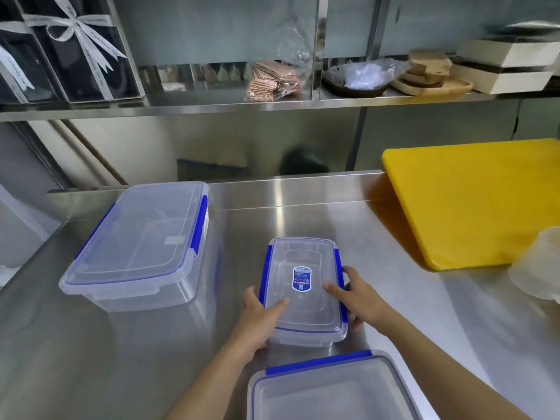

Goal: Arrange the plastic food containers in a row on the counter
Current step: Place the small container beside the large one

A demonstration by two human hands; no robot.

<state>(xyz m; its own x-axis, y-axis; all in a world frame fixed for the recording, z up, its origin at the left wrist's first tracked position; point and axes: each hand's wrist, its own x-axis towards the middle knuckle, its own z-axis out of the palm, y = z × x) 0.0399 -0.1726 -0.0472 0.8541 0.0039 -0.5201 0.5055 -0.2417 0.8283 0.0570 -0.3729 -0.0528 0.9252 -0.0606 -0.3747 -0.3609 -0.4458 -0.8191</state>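
Observation:
A small clear container (303, 268) with blue clips and a blue label on its lid stands on the steel counter (303, 207), near the middle. My left hand (257, 322) grips its near left corner, thumb on the lid. My right hand (357, 298) holds its right side, fingers over the lid and blue clip. A large clear container (139, 237) with blue clips stands at the left, lid on. A third, medium container (330, 392) sits at the counter's near edge, partly cut off by the frame.
A yellow cutting board (472, 201) lies at the right, raised at the back. A pale translucent tub (539, 265) sits at the far right edge. A steel shelf (212, 107) above holds gift boxes, bagged items and wooden boards.

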